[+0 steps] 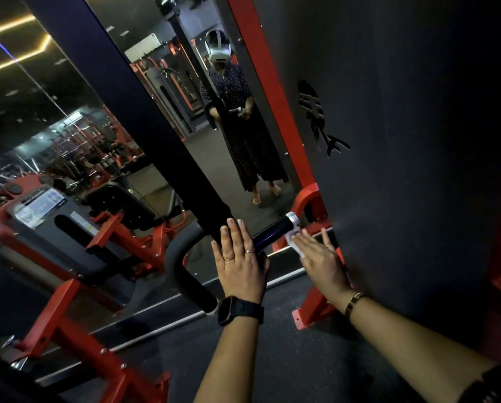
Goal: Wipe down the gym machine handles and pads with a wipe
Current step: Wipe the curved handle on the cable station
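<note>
Wipe: small white wipe (292, 239), lower middle of the frame, bunched up against the end of the handle just under its silver cap.
Handle: black glossy grip (268, 234) with a silver end cap (292, 219). It runs down-left into a curved black padded bar (182, 266).
Right hand: the right hand (320, 258) lies flat over the wipe, fingers (304, 242) straight and a bit spread, pressing rather than pinching. The thumb's hidden, so can't tell if it hooks the wipe.
Left hand: the left hand (240, 258) is flat on the grip just beside it, fingers straight and close together, looks like it's steadying the bar. No wipe in it.
Around: red frame (310, 301) and a big dark panel (403, 170) on the right of the frame, with a mirror (185, 117) behind them showing the person's reflection. There's a watch (240, 311) on one wrist and a bracelet (353, 302) on the other.
Where it's at: my guess is only the grip's end is being done; the curved bar and the pads look still to go.
What could go wrong: flat fingers on a round grip means the wipe could slide off and drop to the floor. It's bunched small too, so the underside is easy to miss. If the bar isn't fixed, a hard push might swing it.
Writing: cut-out logo (320, 120) on the dark panel, too stylised to read. White sticker (41, 205) on the machine at the left of the frame, print too small. No brand visible on the wipe.
</note>
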`<state>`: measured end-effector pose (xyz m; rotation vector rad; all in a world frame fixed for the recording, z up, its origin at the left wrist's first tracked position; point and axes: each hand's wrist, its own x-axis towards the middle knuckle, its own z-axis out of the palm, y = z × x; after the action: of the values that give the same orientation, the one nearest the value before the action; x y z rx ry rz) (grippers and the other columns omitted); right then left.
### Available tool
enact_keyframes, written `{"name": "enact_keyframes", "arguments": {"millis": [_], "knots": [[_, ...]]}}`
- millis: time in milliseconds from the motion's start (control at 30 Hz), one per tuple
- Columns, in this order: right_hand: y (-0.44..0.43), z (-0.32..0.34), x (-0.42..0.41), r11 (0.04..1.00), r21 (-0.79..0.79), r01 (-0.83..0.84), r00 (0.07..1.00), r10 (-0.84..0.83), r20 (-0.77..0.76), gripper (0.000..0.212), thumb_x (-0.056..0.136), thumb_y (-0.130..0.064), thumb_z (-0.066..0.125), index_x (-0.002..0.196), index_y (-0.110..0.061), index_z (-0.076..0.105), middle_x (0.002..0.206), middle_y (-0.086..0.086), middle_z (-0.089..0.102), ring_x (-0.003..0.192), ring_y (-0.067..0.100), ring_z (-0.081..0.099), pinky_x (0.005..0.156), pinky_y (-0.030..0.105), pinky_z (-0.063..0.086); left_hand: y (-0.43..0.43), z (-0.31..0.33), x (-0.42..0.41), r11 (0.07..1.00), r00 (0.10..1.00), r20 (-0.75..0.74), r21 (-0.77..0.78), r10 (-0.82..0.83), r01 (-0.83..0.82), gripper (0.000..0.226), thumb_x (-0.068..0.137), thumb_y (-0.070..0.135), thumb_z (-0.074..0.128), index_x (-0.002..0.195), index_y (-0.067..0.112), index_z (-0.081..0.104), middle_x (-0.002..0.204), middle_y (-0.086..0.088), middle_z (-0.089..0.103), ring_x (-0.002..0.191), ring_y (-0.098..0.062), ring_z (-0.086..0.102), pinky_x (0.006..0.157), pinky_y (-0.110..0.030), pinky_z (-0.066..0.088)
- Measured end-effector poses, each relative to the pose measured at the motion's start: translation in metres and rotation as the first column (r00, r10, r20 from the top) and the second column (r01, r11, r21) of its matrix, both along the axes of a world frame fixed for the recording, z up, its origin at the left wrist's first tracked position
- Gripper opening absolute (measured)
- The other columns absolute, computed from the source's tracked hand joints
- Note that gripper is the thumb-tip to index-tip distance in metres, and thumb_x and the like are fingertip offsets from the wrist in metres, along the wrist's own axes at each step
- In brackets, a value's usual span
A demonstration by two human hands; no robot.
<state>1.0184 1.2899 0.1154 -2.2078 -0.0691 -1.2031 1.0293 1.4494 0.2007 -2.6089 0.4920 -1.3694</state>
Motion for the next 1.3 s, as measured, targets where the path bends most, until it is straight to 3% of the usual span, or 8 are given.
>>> {"name": "enact_keyframes", "arguments": {"millis": [67, 133, 200, 267, 767, 933, 1033, 1300], "knots": [[0.013, 0.003, -0.004, 0.837, 0.543, 0.069, 0.979, 0.048, -0.198, 0.040, 0.082, 0.005, 0.047, 0.114, -0.004, 0.068, 0.103, 0.013, 0.071, 0.098, 0.028, 0.067, 0.097, 0.024, 0.039, 0.000, -0.001, 0.000, 1.000, 1.000, 0.004, -0.003, -0.003, 0.003, 0.133, 0.061, 0.040, 0.082, 0.154, 0.006, -0.007, 0.161, -0.010, -0.017, 0.149, -0.025, -0.013, 0.121, -0.044, -0.004], [0.018, 0.022, -0.008, 0.326, 0.940, 0.106, 0.905, 0.359, -0.227, 0.035, 0.088, 0.006, 0.043, 0.108, -0.003, 0.070, 0.088, 0.003, 0.074, 0.092, 0.022, 0.067, 0.087, 0.028, 0.048, 0.000, -0.001, 0.000, 1.000, 1.000, 0.014, 0.002, -0.005, 0.005, 0.130, 0.062, 0.040, 0.080, 0.154, 0.006, -0.007, 0.161, -0.011, -0.016, 0.149, -0.025, -0.012, 0.121, -0.044, -0.004], [0.021, 0.038, -0.007, -0.062, 0.979, 0.197, 0.747, 0.656, -0.108, 0.034, 0.093, 0.003, 0.035, 0.095, -0.005, 0.068, 0.070, -0.004, 0.072, 0.084, 0.019, 0.063, 0.080, 0.034, 0.049, 0.001, -0.002, 0.002, 1.000, 0.999, 0.040, 0.017, -0.006, 0.005, 0.120, 0.070, 0.043, 0.071, 0.154, 0.005, -0.005, 0.161, -0.011, -0.015, 0.149, -0.025, -0.011, 0.121, -0.044, -0.004], [0.026, 0.053, -0.007, -0.192, 0.955, 0.227, 0.642, 0.767, 0.002, 0.030, 0.095, 0.001, 0.035, 0.096, -0.004, 0.064, 0.067, 0.001, 0.069, 0.076, 0.019, 0.060, 0.077, 0.037, 0.050, 0.003, -0.002, 0.003, 0.999, 0.999, 0.053, 0.035, 0.004, -0.006, 0.111, 0.073, 0.049, 0.058, 0.154, 0.005, -0.005, 0.161, -0.012, -0.015, 0.149, -0.025, -0.011, 0.121, -0.044, -0.005], [-0.005, 0.093, 0.008, -0.495, 0.851, 0.176, 0.767, 0.611, 0.196, 0.024, 0.100, -0.002, 0.031, 0.085, -0.008, 0.048, 0.131, 0.024, 0.052, 0.132, 0.034, 0.044, 0.104, 0.054, 0.034, 0.005, -0.005, 0.003, 1.000, 1.000, 0.011, 0.022, 0.005, -0.005, 0.128, 0.067, 0.049, 0.076, 0.154, 0.006, -0.006, 0.161, -0.011, -0.015, 0.149, -0.025, -0.012, 0.121, -0.043, -0.004], [-0.008, 0.089, 0.014, -0.454, 0.886, 0.090, 0.834, 0.521, 0.182, 0.026, 0.098, -0.005, 0.035, 0.113, -0.010, 0.056, 0.112, 0.015, 0.062, 0.126, 0.036, 0.049, 0.096, 0.046, 0.045, 0.013, -0.015, -0.002, 0.999, 1.000, -0.019, 0.043, 0.000, 0.001, 0.096, 0.084, 0.053, 0.044, 0.154, 0.006, -0.004, 0.162, -0.011, -0.013, 0.150, -0.025, -0.009, 0.121, -0.043, 0.001], [-0.021, 0.102, 0.012, -0.382, 0.924, 0.003, 0.884, 0.432, 0.176, 0.024, 0.097, -0.005, 0.038, 0.089, -0.021, 0.053, 0.090, 0.004, 0.064, 0.083, 0.018, 0.064, 0.098, 0.055, 0.041, 0.021, -0.022, -0.013, 0.998, 0.997, -0.075, 0.054, -0.020, 0.024, 0.089, 0.088, 0.054, 0.036, 0.155, 0.007, 0.000, 0.162, -0.010, -0.010, 0.150, -0.024, -0.007, 0.121, -0.042, 0.001], [-0.002, 0.140, -0.009, -0.054, 0.998, -0.019, 0.896, 0.442, 0.041, 0.024, 0.089, -0.001, 0.049, 0.077, -0.019, 0.059, 0.076, -0.002, 0.060, 0.068, 0.009, 0.054, 0.066, 0.024, 0.042, 0.068, -0.034, -0.043, 0.990, 1.000, 0.028, -0.141, -0.012, 0.015, 0.076, 0.098, 0.050, 0.027, 0.155, 0.008, -0.001, 0.163, -0.011, -0.008, 0.150, -0.025, -0.005, 0.122, -0.042, 0.000]]}}
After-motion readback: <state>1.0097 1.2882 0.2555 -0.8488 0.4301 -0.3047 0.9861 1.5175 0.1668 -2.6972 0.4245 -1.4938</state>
